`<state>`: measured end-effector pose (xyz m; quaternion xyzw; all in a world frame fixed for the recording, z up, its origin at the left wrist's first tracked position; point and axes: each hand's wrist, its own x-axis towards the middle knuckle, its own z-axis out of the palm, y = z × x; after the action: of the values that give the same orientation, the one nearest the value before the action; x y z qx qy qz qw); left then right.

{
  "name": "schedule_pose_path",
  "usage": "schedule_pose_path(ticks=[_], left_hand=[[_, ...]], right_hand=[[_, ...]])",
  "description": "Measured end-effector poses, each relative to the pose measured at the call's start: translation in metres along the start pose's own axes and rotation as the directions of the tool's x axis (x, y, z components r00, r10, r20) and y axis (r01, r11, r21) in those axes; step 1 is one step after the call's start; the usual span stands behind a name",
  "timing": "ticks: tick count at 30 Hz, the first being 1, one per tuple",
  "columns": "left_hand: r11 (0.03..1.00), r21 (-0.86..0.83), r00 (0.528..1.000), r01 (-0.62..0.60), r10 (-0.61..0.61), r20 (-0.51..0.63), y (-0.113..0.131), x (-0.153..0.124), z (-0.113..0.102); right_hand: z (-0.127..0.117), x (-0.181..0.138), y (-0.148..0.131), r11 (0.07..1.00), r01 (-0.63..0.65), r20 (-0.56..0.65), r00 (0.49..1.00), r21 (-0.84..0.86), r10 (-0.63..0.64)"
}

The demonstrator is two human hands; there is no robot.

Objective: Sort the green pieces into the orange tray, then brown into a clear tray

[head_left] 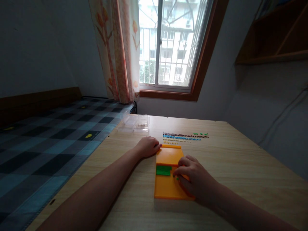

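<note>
An orange tray (168, 187) lies flat on the wooden table (240, 166) in front of me. A small block of green pieces (163, 170) sits in it, left of middle. My left hand (148, 146) rests against the tray's far left corner, fingers curled closed with nothing visible in them. My right hand (192, 178) lies over the tray's right side, its fingertips pinched beside the green pieces; what they pinch is too small to make out.
Rows of small blue, dark, yellow and green pieces (184, 137) lie beyond the tray. A clear plastic box (134, 123) stands at the table's far left corner. A bed with a checked cover (48, 141) borders the table's left. Window and curtain lie behind.
</note>
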<state>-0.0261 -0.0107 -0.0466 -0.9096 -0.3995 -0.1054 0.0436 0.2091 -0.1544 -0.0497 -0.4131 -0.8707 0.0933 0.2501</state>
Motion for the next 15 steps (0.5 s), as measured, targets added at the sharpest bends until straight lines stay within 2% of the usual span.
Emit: schedule_pose_path(ticks=[15], left_hand=[[1.000, 0.015, 1.000, 0.006, -0.007, 0.015, 0.0007, 0.0001, -0.0006]], right_hand=[[0.0007, 0.0032, 0.0007, 0.997, -0.053, 0.000, 0.999, -0.051, 0.053]])
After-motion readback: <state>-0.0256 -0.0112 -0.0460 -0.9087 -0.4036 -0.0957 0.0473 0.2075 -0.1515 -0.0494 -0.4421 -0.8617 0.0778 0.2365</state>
